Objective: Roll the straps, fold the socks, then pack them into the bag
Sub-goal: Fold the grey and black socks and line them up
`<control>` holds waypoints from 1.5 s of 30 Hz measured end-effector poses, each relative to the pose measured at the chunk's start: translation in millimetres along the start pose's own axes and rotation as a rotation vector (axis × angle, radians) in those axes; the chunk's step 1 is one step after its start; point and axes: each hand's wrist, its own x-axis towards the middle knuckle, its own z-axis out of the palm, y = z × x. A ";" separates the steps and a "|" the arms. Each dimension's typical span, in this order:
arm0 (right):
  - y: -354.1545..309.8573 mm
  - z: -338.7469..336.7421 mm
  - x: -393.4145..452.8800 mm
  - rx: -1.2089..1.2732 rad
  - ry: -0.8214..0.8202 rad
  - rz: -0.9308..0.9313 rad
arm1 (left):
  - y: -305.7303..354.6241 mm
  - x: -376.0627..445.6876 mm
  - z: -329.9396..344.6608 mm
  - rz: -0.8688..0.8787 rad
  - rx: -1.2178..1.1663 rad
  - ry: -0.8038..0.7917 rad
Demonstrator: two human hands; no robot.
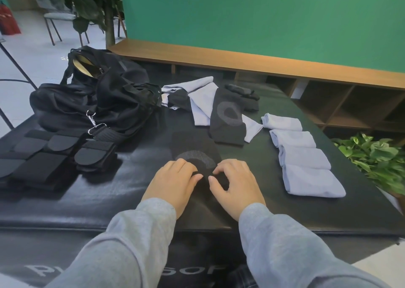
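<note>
Both hands are resting on a black sock (197, 154) lying flat on the black worktop (135, 184), close to its near edge. The left hand (173, 182) is gripping the sock's near end, with its fingers (188, 167) curling over the fabric and the thumb reaching toward the middle. The right hand (235, 183) is doing the same just beside it, its fingers (221, 168) bending down onto the cloth and its thumb pointing at the left one, the two thumbs nearly touching. Grey sleeves (140, 228) are covering both forearms. To the right, four folded pale socks (306, 156) are sitting in a row, each touching the next, running from the far side toward the near side. Beyond the hands, a heap of loose socks (203, 103), pale and black mixed, is lying across the middle of the worktop, with another black sock (229, 121) draped over the pale ones. At far left the black bag (98, 95) is slumping open, its metal clip (93, 121) showing at the front. Just in front of the bag, black straps (57, 154) are lying side by side, touching one another. A green wall (263, 20) is standing behind, and a leafy plant (377, 158) is showing at the right edge.
</note>
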 end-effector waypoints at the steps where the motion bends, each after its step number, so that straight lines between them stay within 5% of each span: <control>1: -0.2 -0.3 -0.1 0.005 -0.006 -0.001 | 0.4 0.1 -0.2 -0.005 -0.005 0.002; 21: -2.8 -4.2 0.4 0.023 -0.043 0.056 | 4.2 -2.8 -5.6 -0.078 -0.101 0.042; 33: -2.5 -5.9 -0.6 0.186 -0.039 0.265 | 5.0 -4.8 -7.6 -0.302 -0.299 0.031; 45: -0.8 -2.2 -0.1 0.174 -0.002 0.274 | 0.1 -3.5 -3.0 -0.206 -0.102 0.135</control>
